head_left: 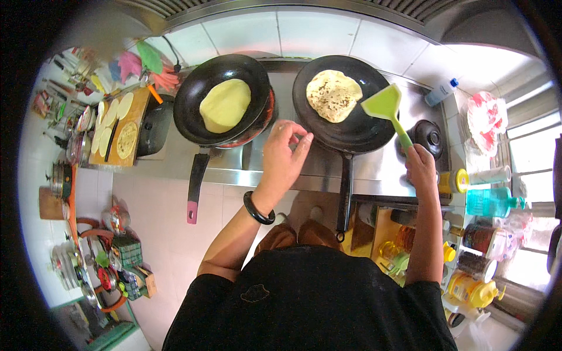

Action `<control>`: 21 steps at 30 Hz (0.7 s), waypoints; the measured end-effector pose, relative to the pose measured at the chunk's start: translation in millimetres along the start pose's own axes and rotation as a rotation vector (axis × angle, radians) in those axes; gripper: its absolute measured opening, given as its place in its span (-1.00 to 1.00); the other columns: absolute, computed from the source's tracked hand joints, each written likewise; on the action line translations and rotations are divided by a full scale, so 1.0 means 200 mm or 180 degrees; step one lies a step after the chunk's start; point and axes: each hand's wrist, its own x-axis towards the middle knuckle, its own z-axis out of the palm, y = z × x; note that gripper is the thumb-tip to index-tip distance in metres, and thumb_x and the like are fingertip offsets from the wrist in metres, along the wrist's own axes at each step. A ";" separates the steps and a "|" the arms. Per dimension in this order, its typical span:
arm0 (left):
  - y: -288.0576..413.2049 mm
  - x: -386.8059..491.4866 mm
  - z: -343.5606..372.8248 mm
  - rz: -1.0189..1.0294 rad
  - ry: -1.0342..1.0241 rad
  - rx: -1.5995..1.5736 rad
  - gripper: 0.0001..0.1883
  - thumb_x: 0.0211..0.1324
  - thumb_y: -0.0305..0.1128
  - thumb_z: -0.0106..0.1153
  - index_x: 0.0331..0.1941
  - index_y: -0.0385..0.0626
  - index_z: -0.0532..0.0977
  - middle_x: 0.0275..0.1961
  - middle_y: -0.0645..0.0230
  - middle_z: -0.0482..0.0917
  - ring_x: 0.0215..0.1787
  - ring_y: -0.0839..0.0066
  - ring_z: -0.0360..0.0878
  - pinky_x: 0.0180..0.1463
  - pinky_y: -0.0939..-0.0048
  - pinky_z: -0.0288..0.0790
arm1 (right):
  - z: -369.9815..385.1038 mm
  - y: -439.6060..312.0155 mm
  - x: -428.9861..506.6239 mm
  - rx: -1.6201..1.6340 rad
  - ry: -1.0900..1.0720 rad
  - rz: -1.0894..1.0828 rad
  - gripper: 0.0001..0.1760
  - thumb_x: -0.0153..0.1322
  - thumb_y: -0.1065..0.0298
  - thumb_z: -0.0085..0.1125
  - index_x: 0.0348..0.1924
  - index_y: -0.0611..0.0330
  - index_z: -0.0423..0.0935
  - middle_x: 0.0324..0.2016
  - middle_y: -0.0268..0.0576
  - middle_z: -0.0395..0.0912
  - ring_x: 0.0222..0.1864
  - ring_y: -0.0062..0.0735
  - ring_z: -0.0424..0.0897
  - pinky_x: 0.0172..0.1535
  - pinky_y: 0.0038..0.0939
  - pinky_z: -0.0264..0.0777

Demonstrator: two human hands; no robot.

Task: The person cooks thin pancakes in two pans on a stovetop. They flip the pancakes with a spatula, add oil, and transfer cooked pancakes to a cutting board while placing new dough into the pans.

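My right hand point(421, 166) grips the handle of a light-green spatula point(384, 102), its wide blade over the right rim of the right frying pan point(373, 131). In that pan lies a browned, spotted flatbread point(333, 95). My left hand point(284, 151) hovers between the two pans, fingers loosely curled, thumb and forefinger a little apart, with nothing seen in it. A pale, unbrowned round of dough point(226, 105) lies in the left black pan point(193, 103), which sits tilted on a burner. Both pan handles point towards me.
At left, a wooden board point(131, 151) carries several pale dough rounds, a browned flatbread point(127, 140) and a dark stick-like tool point(111, 139). A black lidded pot point(426, 138) stands right of the pans. Bottles, such as a teal one point(489, 202), line the right side. Shelving with dishes stands at left.
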 end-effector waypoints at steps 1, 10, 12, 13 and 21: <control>0.01 -0.02 -0.01 -0.0044 0.0002 -0.0021 -0.84 0.12 -0.41 0.23 -0.33 -0.19 0.45 -0.28 0.25 0.47 -0.43 0.40 0.42 -0.31 0.38 0.37 | 0.00 0.00 0.01 -0.0038 0.0026 -0.0016 -0.71 0.51 0.25 -0.05 -0.23 0.33 0.51 -0.67 -0.49 0.23 -0.68 -0.77 0.17 -0.64 -0.59 0.06; 0.02 -0.16 -0.05 -0.0198 0.0087 0.0190 -0.86 0.11 -0.43 0.23 -0.32 -0.17 0.46 -0.24 0.26 0.48 -0.42 0.42 0.42 -0.33 0.40 0.35 | 0.17 -0.06 0.31 -0.2840 0.0727 -0.1461 -0.68 0.51 0.20 -0.07 0.03 0.10 0.50 -0.29 0.19 0.60 -0.21 0.18 0.60 -0.19 -0.04 0.45; 0.01 -0.19 -0.04 -0.0257 0.0074 0.0166 -0.86 0.10 -0.44 0.24 -0.32 -0.16 0.46 -0.23 0.26 0.48 -0.42 0.42 0.42 -0.32 0.40 0.35 | 0.23 -0.11 0.38 -0.3080 0.0498 -0.1454 -0.67 0.50 0.19 -0.06 0.06 0.05 0.49 -0.30 0.18 0.60 -0.21 0.16 0.60 -0.19 -0.04 0.46; 0.01 -0.20 -0.04 -0.0310 0.0059 0.0121 -0.86 0.10 -0.44 0.24 -0.32 -0.16 0.46 -0.23 0.26 0.48 -0.42 0.42 0.41 -0.32 0.40 0.35 | 0.26 -0.12 0.40 -0.3214 0.0432 -0.1453 -0.67 0.50 0.18 -0.05 0.07 0.02 0.49 -0.30 0.17 0.60 -0.21 0.15 0.60 -0.20 -0.03 0.46; -0.02 -0.24 -0.06 -0.0504 0.0089 -0.0039 -0.87 0.09 -0.46 0.24 -0.31 -0.16 0.48 -0.22 0.26 0.48 -0.42 0.43 0.41 -0.33 0.43 0.35 | 0.18 -0.14 0.21 -0.3227 -0.0253 -0.1782 -0.75 0.46 0.24 -0.01 -0.08 0.10 0.52 -0.41 0.12 0.60 -0.27 0.15 0.61 -0.21 -0.03 0.46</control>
